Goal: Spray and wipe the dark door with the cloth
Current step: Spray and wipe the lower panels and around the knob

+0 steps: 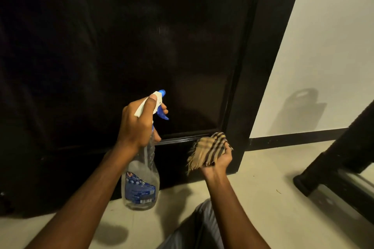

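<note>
The dark door (141, 36) fills most of the view, glossy, with a recessed panel and a raised moulding low down. My left hand (137, 125) grips the neck of a clear spray bottle (140, 178) with a blue label. Its white and blue trigger head points at the door's lower panel, and a finger lies on the trigger. My right hand (219, 159) holds a bunched tan cloth (208, 148) with dark stripes and a frayed edge. The cloth sits against the door's bottom rail, just under the moulding, near the right edge.
A black door frame (269, 56) runs beside a pale wall (334, 46) with a dark skirting. The floor (263, 198) is light tile. A dark piece of furniture with a metal part (344, 170) stands at the right. My grey-clad knee (194, 228) is at the bottom.
</note>
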